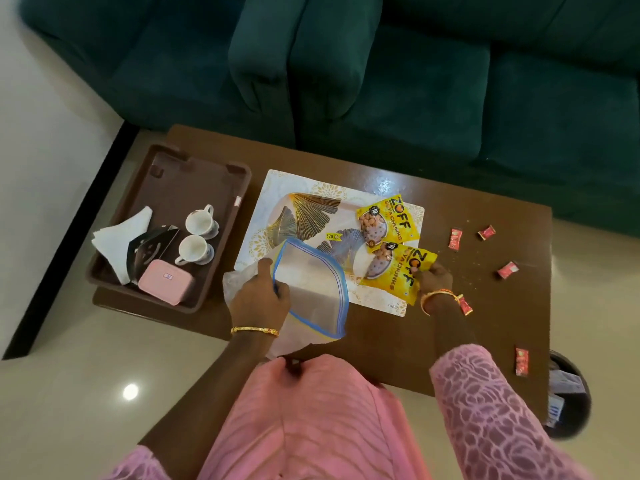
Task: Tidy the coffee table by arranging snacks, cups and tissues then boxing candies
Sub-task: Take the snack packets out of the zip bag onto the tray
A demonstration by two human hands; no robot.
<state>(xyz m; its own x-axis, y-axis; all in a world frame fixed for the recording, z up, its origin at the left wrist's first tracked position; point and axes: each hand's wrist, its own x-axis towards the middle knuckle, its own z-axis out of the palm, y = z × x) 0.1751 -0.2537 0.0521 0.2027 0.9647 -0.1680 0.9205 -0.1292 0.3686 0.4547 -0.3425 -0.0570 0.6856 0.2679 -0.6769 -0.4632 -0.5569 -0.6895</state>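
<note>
My left hand [258, 299] grips the rim of a clear zip bag [311, 289] with a blue seal, held open over the table's near edge. My right hand [434, 277] pinches the corner of a yellow snack packet [398, 271] lying on the white-and-gold placemat [277, 188]. A second yellow snack packet [386, 220] rests on the gold-leaf plate [311, 213] just beyond. Several red wrapped candies [455, 239] lie scattered on the brown coffee table [450, 188] to the right.
A brown tray [194, 306] at the left holds two white cups [201, 221], white tissues [117, 237] in a dark holder, and a pink box [166, 281]. A green sofa [381, 81] stands behind the table. A dark bin [568, 396] sits at the right.
</note>
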